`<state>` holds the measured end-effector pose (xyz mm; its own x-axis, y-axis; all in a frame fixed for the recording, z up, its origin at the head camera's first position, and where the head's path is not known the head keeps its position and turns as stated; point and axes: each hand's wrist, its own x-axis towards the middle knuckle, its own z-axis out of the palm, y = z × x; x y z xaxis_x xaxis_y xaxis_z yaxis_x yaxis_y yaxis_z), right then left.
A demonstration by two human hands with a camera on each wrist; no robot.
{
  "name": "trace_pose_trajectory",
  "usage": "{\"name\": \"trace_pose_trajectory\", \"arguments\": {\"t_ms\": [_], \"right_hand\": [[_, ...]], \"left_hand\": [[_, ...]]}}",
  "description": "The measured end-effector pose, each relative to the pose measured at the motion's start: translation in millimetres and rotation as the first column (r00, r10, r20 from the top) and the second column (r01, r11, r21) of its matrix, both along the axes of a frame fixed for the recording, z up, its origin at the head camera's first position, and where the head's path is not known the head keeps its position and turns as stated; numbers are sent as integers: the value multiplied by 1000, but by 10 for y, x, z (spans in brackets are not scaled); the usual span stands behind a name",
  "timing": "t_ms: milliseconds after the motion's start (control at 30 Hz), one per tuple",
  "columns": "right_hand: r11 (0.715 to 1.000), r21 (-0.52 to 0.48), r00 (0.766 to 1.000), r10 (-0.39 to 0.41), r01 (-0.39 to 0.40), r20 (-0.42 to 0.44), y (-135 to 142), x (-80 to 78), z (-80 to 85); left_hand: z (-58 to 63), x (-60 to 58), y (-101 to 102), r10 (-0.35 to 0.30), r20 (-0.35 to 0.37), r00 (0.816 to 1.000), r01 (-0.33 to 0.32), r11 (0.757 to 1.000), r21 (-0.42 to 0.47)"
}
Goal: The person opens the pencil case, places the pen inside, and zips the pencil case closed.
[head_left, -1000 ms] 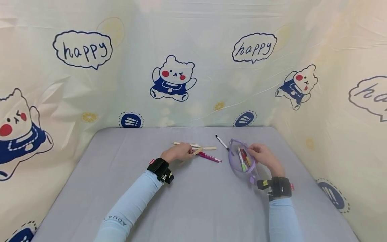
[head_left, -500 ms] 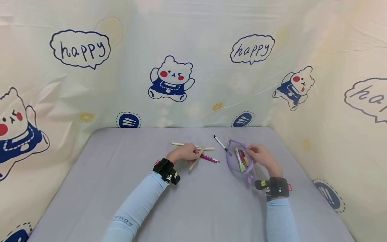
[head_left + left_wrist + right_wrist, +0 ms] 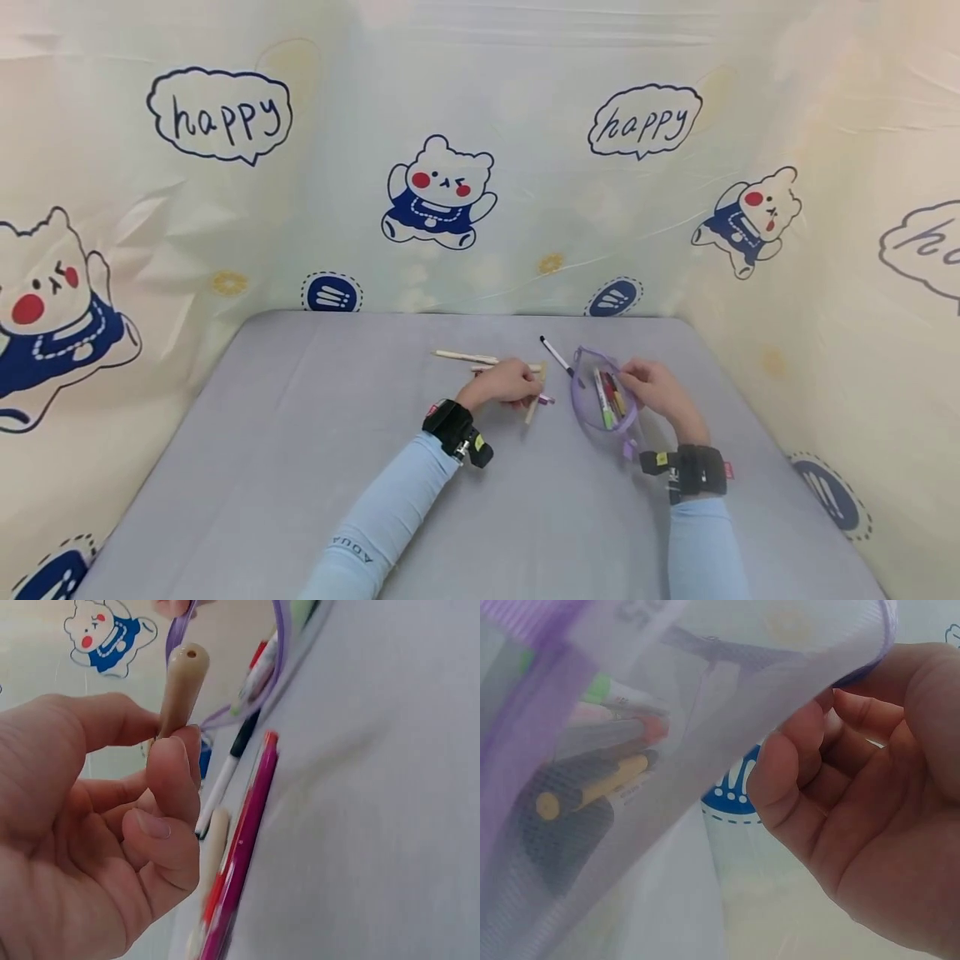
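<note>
The left hand [image 3: 504, 383] is near the right hand [image 3: 654, 388], but they do not touch. The left arm [image 3: 390, 517] makes a long slant behind its hand. The right arm [image 3: 707, 546] runs almost straight up behind its own hand. The right wrist [image 3: 692, 428] bends, so that hand leans in toward the left one. On the left hand, the thumb [image 3: 112, 720] and fingers [image 3: 169, 765] pinch. The right hand pinches too, and its fingers curl toward its palm [image 3: 885, 855].

head view looks forward-down from farther off; close up, left wrist view's top centre and right's upper left share the pouch [image 3: 697, 724].
</note>
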<state>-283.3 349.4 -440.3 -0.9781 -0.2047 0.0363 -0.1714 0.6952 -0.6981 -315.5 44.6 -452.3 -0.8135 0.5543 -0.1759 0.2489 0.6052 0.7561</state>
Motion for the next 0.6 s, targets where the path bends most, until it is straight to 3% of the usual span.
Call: {"name": "trace_pose_trajectory", "arguments": {"t_ms": [300,600], "right_hand": [[998,55,999,-28,27,18,33,48,-12],[999,36,1000,-5,5,6,22,4,-10]], "left_hand": [[-58,9,374,90,87,992,-98,990,97],[-109,-11,470,145,146,979,-167,974,153]]}}
